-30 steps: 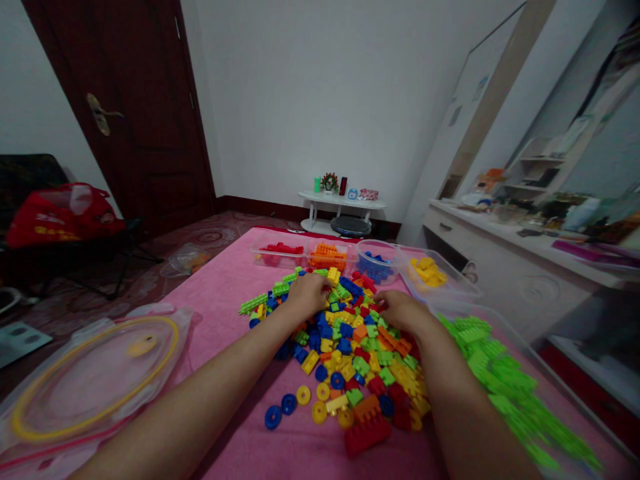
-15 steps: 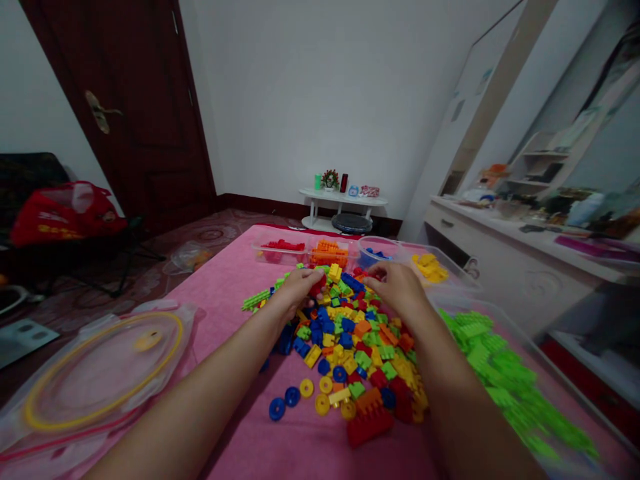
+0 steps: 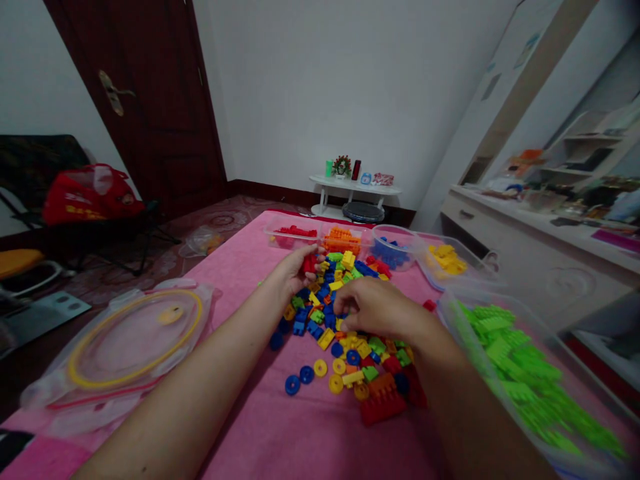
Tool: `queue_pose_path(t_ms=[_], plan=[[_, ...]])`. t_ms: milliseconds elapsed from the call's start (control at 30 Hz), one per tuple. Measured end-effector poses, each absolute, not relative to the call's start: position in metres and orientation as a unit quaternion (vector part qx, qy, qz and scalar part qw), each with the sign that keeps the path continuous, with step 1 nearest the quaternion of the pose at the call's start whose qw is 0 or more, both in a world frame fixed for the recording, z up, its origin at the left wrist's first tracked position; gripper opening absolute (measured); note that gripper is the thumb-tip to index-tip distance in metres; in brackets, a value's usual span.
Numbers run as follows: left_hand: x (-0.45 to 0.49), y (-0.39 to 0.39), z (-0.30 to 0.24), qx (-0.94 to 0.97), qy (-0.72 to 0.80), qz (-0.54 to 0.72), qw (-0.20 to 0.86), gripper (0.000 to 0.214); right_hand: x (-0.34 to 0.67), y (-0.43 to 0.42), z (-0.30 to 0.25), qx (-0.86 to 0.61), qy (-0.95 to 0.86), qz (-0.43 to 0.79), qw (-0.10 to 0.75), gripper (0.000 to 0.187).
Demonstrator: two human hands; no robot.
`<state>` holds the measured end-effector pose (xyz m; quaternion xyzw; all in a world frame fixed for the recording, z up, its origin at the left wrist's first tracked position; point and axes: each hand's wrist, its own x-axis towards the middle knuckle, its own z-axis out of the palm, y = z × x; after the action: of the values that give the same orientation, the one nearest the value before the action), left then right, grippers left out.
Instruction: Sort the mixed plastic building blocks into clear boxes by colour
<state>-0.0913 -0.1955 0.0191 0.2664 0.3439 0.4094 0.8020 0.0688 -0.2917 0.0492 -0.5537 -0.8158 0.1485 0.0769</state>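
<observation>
A pile of mixed toy building bricks [image 3: 326, 339] in red, yellow, blue, green and orange covers the middle of the pink cloth [image 3: 250, 400]. At the pile's far left, my left hand [image 3: 294, 272] is closed around red building bricks [image 3: 310, 264]; how many I cannot tell. My right hand [image 3: 373, 303] reaches down over the middle of the pile. Its fingers are curled with the tips among the bricks, and anything between them is hidden. Blue wheels [image 3: 293, 385] and yellow wheels [image 3: 321, 368] lie at the near edge of the pile.
Along the far edge stand clear tubs with red bricks [image 3: 295, 231], orange bricks [image 3: 343, 240], blue bricks [image 3: 391, 253] and yellow bricks [image 3: 447, 259]. A large clear bin at right holds green bricks [image 3: 515, 360]. On the left lies a clear lid with a yellow ring [image 3: 75, 363].
My right hand has moved from the pile's far right side to its middle, nearer me, fingers curling down. My left hand still grips red bricks and has lifted slightly. The camera view has shifted.
</observation>
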Motion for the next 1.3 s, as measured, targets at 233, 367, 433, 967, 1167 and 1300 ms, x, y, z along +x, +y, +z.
queue_pose_path(t_ms=[233,367,433,967,1167,1300], plan=[[-0.088,-0.197,0.016,0.292,0.346,0.411,0.791,0.006,0.068,-0.277,0.032,-0.6,-0.782,0.045,0.161,0.036],[-0.084,-0.198,0.015,0.309,0.348,0.403,0.788,0.005,0.069,-0.303,0.06,-0.601,-0.787,0.086,0.107,0.018],[-0.083,-0.197,0.014,0.311,0.346,0.402,0.788,0.004,0.066,-0.33,0.072,-0.575,-0.807,0.134,-0.011,0.014],[-0.078,-0.213,0.022,0.346,0.324,0.344,0.81,0.032,0.057,-0.28,0.067,-0.603,-0.729,0.08,0.314,0.017],[-0.078,-0.21,0.012,0.31,0.274,0.303,0.859,0.041,0.054,-0.25,0.036,-0.538,-0.585,0.245,0.555,0.036],[-0.083,-0.193,0.01,0.228,0.303,0.395,0.837,0.02,0.066,-0.258,0.039,-0.534,-0.525,0.25,0.614,0.034]])
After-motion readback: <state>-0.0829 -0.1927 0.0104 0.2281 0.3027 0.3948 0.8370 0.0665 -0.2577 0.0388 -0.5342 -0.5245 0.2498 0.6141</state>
